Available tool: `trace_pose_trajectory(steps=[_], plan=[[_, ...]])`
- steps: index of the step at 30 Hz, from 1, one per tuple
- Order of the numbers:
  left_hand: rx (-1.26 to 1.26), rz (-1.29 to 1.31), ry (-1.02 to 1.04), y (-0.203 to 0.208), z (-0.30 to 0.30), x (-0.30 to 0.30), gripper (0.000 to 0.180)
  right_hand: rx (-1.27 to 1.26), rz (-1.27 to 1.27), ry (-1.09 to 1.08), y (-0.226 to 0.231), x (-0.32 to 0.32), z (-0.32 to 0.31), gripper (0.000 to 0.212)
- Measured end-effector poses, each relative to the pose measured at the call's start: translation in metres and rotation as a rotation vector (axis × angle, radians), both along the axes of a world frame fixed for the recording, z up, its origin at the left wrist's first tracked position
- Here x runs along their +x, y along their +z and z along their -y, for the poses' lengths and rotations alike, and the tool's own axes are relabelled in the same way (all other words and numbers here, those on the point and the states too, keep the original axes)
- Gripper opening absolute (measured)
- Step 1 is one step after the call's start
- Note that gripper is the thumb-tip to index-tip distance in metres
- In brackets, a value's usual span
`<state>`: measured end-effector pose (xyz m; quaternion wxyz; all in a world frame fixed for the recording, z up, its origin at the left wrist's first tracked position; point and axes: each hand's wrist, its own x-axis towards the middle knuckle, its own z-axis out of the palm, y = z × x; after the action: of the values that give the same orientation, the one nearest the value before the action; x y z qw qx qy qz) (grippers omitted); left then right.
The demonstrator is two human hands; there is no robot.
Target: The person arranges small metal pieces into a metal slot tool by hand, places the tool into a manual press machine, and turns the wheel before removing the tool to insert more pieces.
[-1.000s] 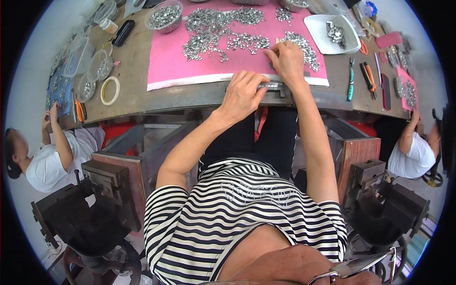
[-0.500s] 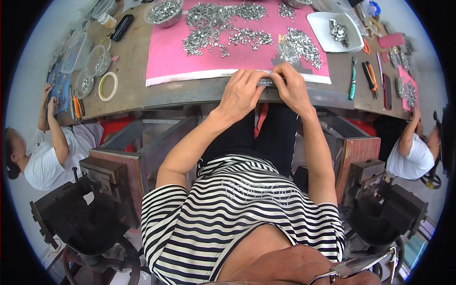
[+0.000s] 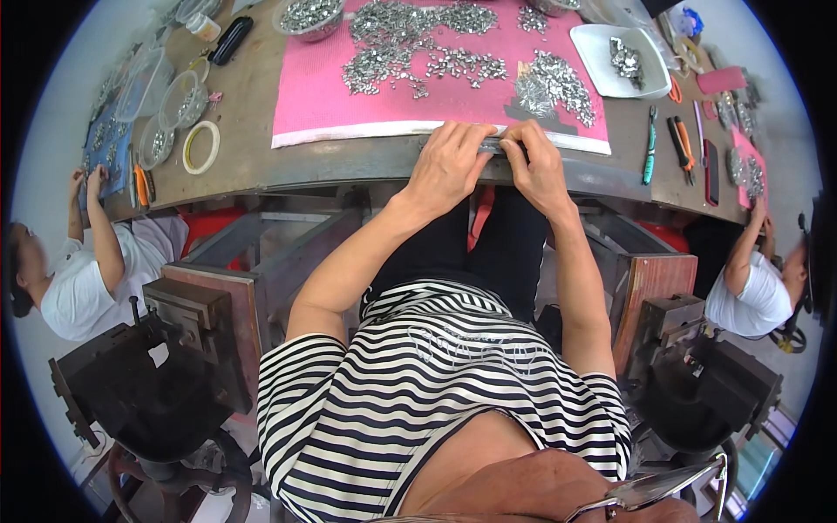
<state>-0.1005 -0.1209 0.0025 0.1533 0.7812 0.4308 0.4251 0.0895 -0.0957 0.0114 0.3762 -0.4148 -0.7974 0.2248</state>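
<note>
At the front edge of the workbench, my left hand (image 3: 448,166) and my right hand (image 3: 536,171) meet with fingertips close together. Both hands are closed in a pinch, and whatever lies in the fingers is too small and covered to name. A dark strip with small bright bits (image 3: 491,146) shows between them at the bench edge. Just beyond my fingers is a pink mat (image 3: 349,122) with a white front border. Loose small shiny metal pieces (image 3: 384,44) lie on it in heaps, and a pile of thin metal pieces (image 3: 534,94) is nearest my right hand.
A white tray (image 3: 593,78) of metal pieces stands right of the mat; a teal-handled tool (image 3: 650,144) and orange-handled pliers (image 3: 683,144) lie nearby. Leftward are clear tubs (image 3: 180,98) and a tape roll (image 3: 201,147). A co-worker (image 3: 113,279) sits left, another person (image 3: 750,292) right.
The view has shifted slightly. My hands stay together at the bench edge, with small shifts in the fingers.
</note>
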Motion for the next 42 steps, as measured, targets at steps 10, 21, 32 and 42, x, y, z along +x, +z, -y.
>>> trace_pose_trajectory(steps=[10, 21, 32, 42], plan=[[0.016, 0.02, 0.009, 0.003, 0.002, 0.001, 0.04, 0.408, 0.255, 0.018, 0.01, -0.01, 0.003, 0.014], [0.069, -0.064, 0.334, 0.003, -0.034, -0.076, 0.007, 0.314, 0.132, -0.001, 0.021, -0.013, -0.011, 0.006], [0.052, -0.29, 0.496, -0.008, -0.049, -0.076, 0.01, 0.245, 0.317, 0.02, -0.003, -0.092, -0.076, 0.014], [0.067, -0.231, 0.349, -0.004, -0.052, -0.087, 0.007, 0.082, 0.247, 0.002, 0.003, -0.056, -0.065, 0.012]])
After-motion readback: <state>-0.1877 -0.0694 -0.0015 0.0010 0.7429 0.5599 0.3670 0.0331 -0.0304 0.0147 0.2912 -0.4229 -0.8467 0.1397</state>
